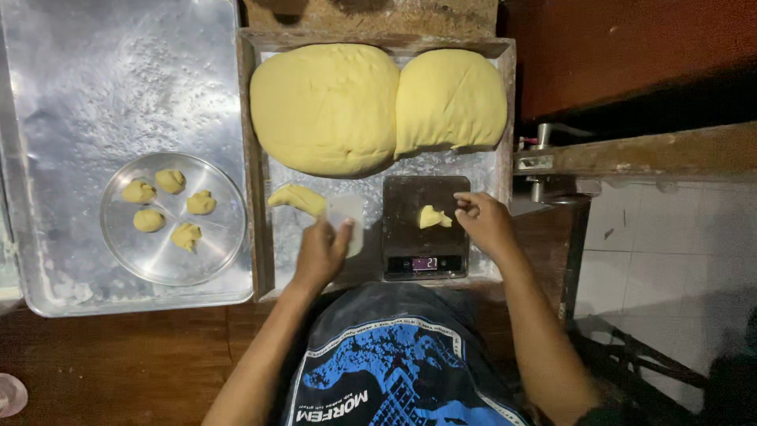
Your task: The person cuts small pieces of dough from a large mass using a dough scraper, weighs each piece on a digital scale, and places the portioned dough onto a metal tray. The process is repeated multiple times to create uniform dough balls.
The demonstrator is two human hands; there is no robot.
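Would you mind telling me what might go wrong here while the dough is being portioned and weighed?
The small dough piece lies near the edge of the scale, and the right hand touching it could skew the reading. The left hand presses a white scraper beside a cut strip; soft dough may stick to it.
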